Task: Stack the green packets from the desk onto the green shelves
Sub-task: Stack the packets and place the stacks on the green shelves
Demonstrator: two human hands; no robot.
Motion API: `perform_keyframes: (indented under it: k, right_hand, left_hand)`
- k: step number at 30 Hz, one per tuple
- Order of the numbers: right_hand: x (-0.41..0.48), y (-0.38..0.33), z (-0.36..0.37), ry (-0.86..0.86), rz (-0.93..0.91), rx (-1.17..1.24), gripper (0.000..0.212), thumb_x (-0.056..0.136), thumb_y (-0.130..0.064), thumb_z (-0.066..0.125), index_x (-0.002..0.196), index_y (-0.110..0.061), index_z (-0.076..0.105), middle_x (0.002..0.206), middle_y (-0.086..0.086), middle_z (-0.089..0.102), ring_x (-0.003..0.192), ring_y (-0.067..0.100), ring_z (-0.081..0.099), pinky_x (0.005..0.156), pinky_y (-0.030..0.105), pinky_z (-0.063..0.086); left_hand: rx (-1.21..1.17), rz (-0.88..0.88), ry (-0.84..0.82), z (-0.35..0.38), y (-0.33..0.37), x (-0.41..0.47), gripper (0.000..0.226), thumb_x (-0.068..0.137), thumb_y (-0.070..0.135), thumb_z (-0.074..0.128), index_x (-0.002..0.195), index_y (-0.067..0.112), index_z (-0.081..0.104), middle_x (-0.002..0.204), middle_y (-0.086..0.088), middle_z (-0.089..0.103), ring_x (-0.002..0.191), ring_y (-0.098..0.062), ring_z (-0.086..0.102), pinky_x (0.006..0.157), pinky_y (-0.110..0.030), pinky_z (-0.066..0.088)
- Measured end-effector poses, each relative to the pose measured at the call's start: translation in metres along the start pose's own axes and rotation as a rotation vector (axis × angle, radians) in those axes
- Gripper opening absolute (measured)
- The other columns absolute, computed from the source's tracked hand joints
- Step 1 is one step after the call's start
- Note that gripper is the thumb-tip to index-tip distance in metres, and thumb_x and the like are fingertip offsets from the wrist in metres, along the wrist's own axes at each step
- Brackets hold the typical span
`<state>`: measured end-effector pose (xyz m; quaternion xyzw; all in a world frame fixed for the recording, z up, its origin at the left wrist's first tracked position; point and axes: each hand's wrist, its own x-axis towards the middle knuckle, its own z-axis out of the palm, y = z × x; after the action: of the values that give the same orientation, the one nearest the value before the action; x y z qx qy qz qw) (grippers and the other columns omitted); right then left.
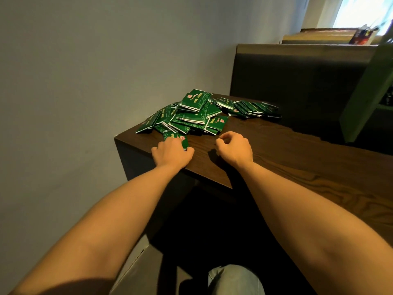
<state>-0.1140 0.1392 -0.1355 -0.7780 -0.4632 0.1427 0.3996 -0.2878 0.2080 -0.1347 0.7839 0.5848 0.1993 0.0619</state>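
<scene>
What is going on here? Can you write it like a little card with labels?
place: dark wooden desk by a grey wall
packets: messy green pile, plus a row behind
left hand: closed on one green packet at the pile's near edge
right hand: curled, empty, on the desk
shelves: green shelf edge at right

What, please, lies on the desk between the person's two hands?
Only bare desk separates the left hand from the right hand, per the head view.
</scene>
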Motion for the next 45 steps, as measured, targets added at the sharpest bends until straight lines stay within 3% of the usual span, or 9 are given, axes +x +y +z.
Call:
perform_keyframes:
  k: [11,15,19,27,31,33,35,39,45]
  right_hand:
    - [0.010,-0.023,-0.013,-0.216,0.142,-0.122,0.037,0.099,-0.036,0.058,0.107,-0.003,0.074,0.100,0.011,0.067,0.093,0.029,0.063,0.072,0.032,0.046]
    - [0.009,-0.019,-0.017,-0.166,0.207,0.058,0.030,0.099,-0.030,0.062,0.080,-0.009,0.072,0.072,0.006,0.061,0.071,0.024,0.056,0.058,0.029,0.040]
    - [0.005,-0.013,-0.018,-0.144,0.244,0.374,0.027,0.100,-0.016,0.057,0.083,-0.008,0.076,0.083,0.012,0.067,0.070,0.024,0.059,0.066,0.034,0.046]
    - [0.013,-0.001,-0.035,-0.083,0.441,0.794,0.020,0.100,-0.032,0.067,0.092,-0.013,0.062,0.097,0.008,0.067,0.093,0.025,0.067,0.075,0.035,0.059]
    - [0.016,0.003,-0.040,-0.055,0.468,0.907,0.018,0.095,-0.024,0.074,0.096,-0.008,0.065,0.092,0.010,0.070,0.081,0.022,0.068,0.079,0.038,0.061]
    - [0.023,0.008,-0.040,0.018,0.474,0.926,0.025,0.091,-0.016,0.077,0.108,-0.001,0.066,0.104,0.016,0.072,0.080,0.025,0.069,0.075,0.039,0.061]
    - [0.030,0.013,-0.038,0.082,0.479,0.932,0.039,0.087,-0.013,0.081,0.120,0.000,0.065,0.109,0.016,0.071,0.081,0.026,0.069,0.076,0.042,0.061]
    - [0.053,0.031,-0.028,0.134,0.403,0.854,0.031,0.080,-0.015,0.085,0.069,-0.017,0.056,0.082,0.012,0.061,0.080,0.028,0.061,0.075,0.048,0.055]
    - [0.058,0.036,-0.031,0.068,0.351,0.738,0.033,0.090,-0.004,0.074,0.069,-0.013,0.051,0.076,0.012,0.059,0.071,0.027,0.059,0.064,0.039,0.047]
  left_hand:
    - [-0.248,0.219,-0.113,-0.001,0.036,-0.030,0.044,0.086,0.047,0.061,0.127,0.031,0.062,0.125,0.002,0.065,0.115,-0.024,0.059,0.098,-0.042,0.045]
    - [-0.306,0.242,-0.128,0.005,0.046,-0.030,0.050,0.085,0.046,0.063,0.131,0.030,0.057,0.130,0.001,0.060,0.118,-0.025,0.057,0.097,-0.043,0.042]
    - [-0.266,0.276,-0.092,0.010,0.054,-0.029,0.055,0.087,0.041,0.063,0.139,0.027,0.051,0.133,-0.001,0.056,0.120,-0.028,0.056,0.097,-0.044,0.043]
    - [-0.913,0.104,0.002,0.008,0.088,-0.019,0.017,0.100,0.014,0.050,0.109,0.012,0.064,0.100,-0.005,0.067,0.098,-0.026,0.062,0.082,-0.037,0.050]
    - [-1.087,0.003,-0.029,0.008,0.102,-0.015,0.011,0.097,0.013,0.056,0.089,0.015,0.064,0.079,0.002,0.062,0.073,-0.015,0.058,0.059,-0.023,0.044]
    - [-1.083,0.028,-0.052,0.013,0.104,-0.012,0.016,0.095,0.015,0.060,0.079,0.017,0.060,0.073,0.001,0.056,0.064,-0.013,0.049,0.057,-0.022,0.039]
    - [-1.042,0.029,-0.058,0.020,0.102,-0.005,0.014,0.095,0.025,0.061,0.096,0.012,0.064,0.084,-0.001,0.057,0.074,-0.017,0.051,0.068,-0.029,0.041]
    - [-0.815,-0.030,0.159,0.030,0.085,0.019,0.048,0.096,0.038,0.054,0.140,0.020,0.051,0.110,-0.001,0.063,0.115,-0.019,0.052,0.083,-0.030,0.037]
    - [-0.310,0.048,0.320,0.029,0.072,0.074,0.059,0.089,0.038,0.057,0.145,0.024,0.042,0.152,-0.004,0.036,0.141,-0.024,0.028,0.107,-0.044,0.028]
